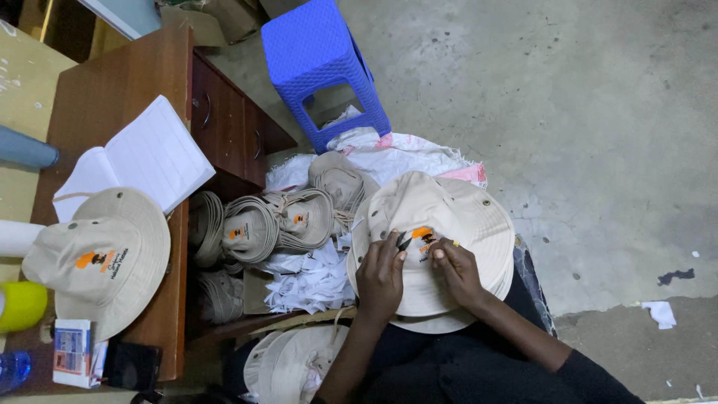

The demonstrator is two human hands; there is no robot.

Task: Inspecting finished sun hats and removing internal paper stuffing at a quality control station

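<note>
You're working under soft, even light that falls from overhead; the concrete floor (pixel 598 112) is the brightest area, pale and flatly lit, without glare. Your view darkens toward the top left corner and along the bottom edge, where your dark clothing swallows detail. Shadows are faint and short, gathering under the blue plastic stool (pixel 321 67) and beside the wooden bench (pixel 112 97). Focus is fairly sharp centrally, softening slightly at the edges, which bend a little.
</note>
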